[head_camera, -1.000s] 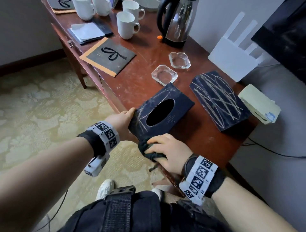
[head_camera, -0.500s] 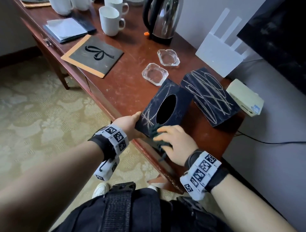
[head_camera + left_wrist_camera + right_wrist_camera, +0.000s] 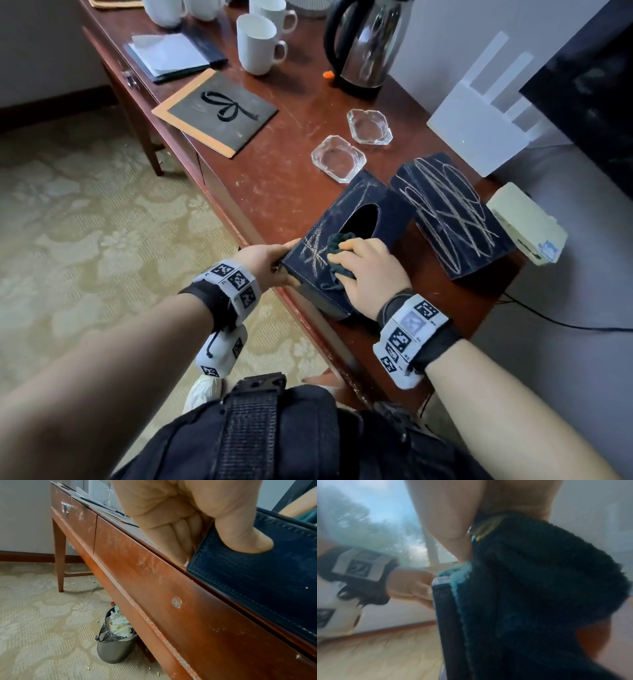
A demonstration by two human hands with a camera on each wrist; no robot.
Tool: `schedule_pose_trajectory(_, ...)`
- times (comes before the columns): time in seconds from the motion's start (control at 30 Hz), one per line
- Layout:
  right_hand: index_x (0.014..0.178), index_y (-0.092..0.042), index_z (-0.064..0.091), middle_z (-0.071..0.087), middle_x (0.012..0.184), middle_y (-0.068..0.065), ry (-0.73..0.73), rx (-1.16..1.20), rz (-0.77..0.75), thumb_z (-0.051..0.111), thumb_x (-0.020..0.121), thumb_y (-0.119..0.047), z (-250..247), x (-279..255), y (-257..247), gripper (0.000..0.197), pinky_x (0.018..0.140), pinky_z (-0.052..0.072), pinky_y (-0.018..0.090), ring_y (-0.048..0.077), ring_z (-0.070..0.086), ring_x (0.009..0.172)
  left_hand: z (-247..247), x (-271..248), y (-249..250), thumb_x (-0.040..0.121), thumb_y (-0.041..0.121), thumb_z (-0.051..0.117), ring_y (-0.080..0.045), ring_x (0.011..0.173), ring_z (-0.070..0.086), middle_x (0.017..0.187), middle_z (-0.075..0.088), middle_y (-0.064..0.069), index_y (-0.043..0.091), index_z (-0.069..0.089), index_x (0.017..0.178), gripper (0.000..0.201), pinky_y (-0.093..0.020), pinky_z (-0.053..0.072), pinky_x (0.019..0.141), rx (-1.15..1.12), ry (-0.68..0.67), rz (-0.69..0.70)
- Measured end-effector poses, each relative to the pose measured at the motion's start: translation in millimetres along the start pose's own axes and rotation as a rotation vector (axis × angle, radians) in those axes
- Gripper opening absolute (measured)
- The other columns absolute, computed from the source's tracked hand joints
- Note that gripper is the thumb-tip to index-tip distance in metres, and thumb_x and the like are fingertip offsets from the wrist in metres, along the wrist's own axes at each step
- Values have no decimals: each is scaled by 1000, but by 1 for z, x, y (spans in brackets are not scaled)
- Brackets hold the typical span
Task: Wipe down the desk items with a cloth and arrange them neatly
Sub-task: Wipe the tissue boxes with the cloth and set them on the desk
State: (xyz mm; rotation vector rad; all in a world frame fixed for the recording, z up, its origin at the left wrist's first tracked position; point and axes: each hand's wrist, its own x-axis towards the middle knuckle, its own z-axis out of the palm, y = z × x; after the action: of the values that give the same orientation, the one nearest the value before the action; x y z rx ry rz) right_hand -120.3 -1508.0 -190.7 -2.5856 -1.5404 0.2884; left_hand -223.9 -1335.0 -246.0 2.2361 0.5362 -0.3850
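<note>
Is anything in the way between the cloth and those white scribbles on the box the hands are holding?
Nothing visible is. The right hand presses the cloth on top of the box, and the scribbles lie bare right beside the cloth, on its left. The left hand grips only the box's near corner, clear of the scribbles.

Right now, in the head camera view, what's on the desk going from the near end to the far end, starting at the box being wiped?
Tissue box cover → nearer glass ashtray → farther glass ashtray → electric kettle.
</note>
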Motion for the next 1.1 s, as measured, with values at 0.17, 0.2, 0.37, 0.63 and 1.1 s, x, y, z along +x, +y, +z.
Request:
schedule_pose_trajectory(0.17, 88, -20, 73, 66, 101, 1, -58, -90, -321, 61, 73, -16, -3, -4, 3, 19, 50, 53, 38, 32, 60, 81, 0, 1, -1, 76, 38, 72, -9, 107, 57, 113, 64, 12, 45, 27, 141, 79, -24, 45, 91, -41, 3, -5)
schedule_pose_trajectory(0.2, 88, -21, 72, 66, 102, 0, -100, -70, -369, 51, 76, -21, -5, -6, 1, 24, 51, 54, 38, 32, 60, 82, 1, 1, -1, 76, 36, 73, -9, 106, 58, 111, 64, 11, 44, 28, 141, 78, -26, 45, 93, -57, 8, -4)
schedule_pose_trajectory(0.37, 105, -24, 69, 61, 118, -4, -328, 65, -396, 55, 84, -20, -22, -9, -6, 26, 85, 49, 44, 26, 51, 105, -1, -3, 1, 83, 32, 67, -5, 76, 52, 77, 55, 19, 43, 27, 141, 71, -18, 42, 76, -34, 31, 17)
schedule_pose_trajectory(0.63, 118, -22, 59, 45, 130, 1, -68, 188, 220, 54, 90, -17, -5, 45, -7, 29, 105, 33, 34, 24, 40, 122, 3, -1, -4, 78, 41, 70, -14, 105, 57, 117, 63, 6, 45, 26, 141, 77, -27, 45, 92, -99, -8, -15)
schedule_pose_trajectory(1.1, 113, -20, 62, 55, 123, 3, -45, 208, 172, 55, 84, -11, -21, 52, -4, 31, 104, 35, 34, 23, 47, 118, 6, -3, -3, 81, 32, 70, -12, 96, 57, 108, 65, 1, 37, 35, 140, 69, -18, 37, 78, -114, 59, -5)
